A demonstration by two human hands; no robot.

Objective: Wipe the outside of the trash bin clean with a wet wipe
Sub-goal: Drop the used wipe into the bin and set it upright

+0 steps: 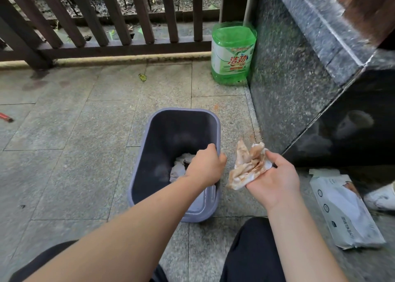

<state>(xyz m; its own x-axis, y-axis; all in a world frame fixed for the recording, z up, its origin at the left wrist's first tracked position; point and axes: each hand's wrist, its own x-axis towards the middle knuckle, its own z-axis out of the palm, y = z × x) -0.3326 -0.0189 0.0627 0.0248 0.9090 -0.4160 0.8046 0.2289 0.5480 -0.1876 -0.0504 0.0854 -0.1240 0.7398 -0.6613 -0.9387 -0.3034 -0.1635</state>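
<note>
Red object at far left on stone tile floor. Wooden railing across back. Grey trash bin centre, upright on floor, crumpled white paper inside. Left hand clamps bin's right rim, fingers inside, thumb outside. Right hand just right of bin, apart from it, pinching brown-stained wet wipe. Green detergent jug behind, against dark granite wall. Wipes pack flat at far right, white shoe beside it.
</note>
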